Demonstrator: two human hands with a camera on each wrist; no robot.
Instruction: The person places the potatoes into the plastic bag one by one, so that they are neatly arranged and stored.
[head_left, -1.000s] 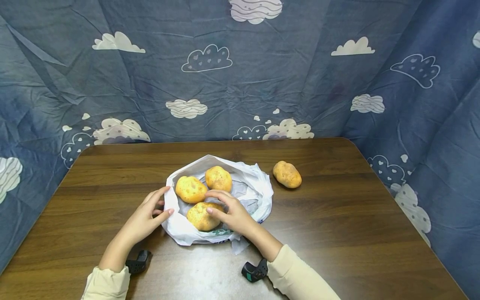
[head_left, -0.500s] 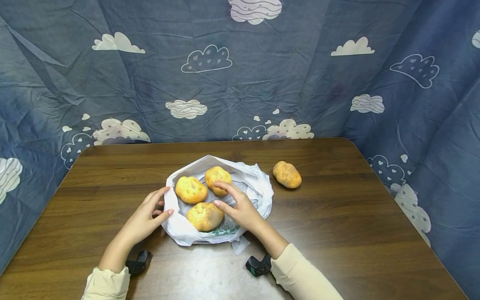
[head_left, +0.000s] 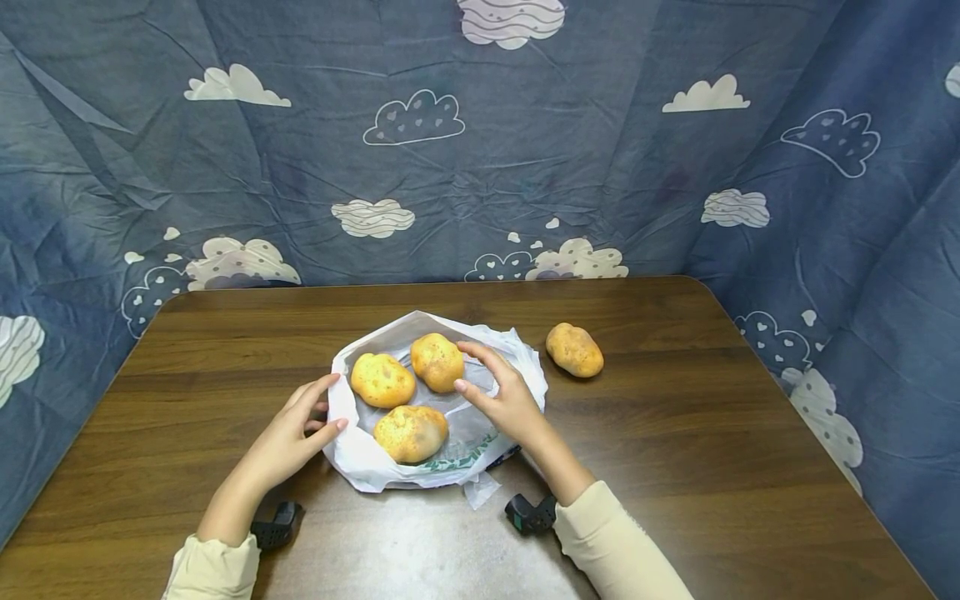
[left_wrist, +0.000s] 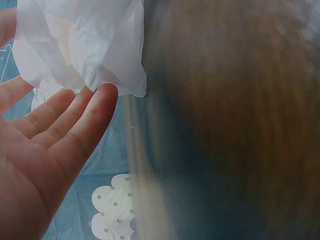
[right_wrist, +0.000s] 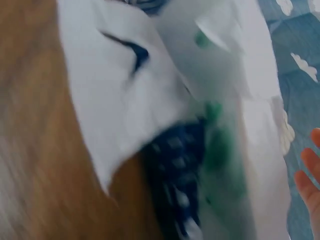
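Observation:
A white plastic bag [head_left: 349, 454] with a wide mouth stands on the table. Inside it lie three potatoes: one at the left [head_left: 382, 381], one at the back [head_left: 437, 362] and one at the front [head_left: 410, 434]. My left hand [head_left: 288, 437] touches the bag's left wall with fairly straight fingers, as the left wrist view confirms, where the hand [left_wrist: 45, 150] is under the bag's edge [left_wrist: 112, 45]. Over the bag's right part my right hand [head_left: 512, 404] is spread, thumb and index finger just right of the back potato, holding nothing. The right wrist view shows only its fingertips [right_wrist: 311, 172].
A fourth potato [head_left: 574, 350] lies on the wooden table [head_left: 697, 433], right of the bag. Behind the table hangs a blue cloth [head_left: 600, 167] with white clouds. Black wrist devices sit at the left wrist [head_left: 277, 525] and right wrist [head_left: 531, 514].
My right hand has moved right and away over the bag, from the front potato past the back one. The left hand and the potatoes have stayed in place.

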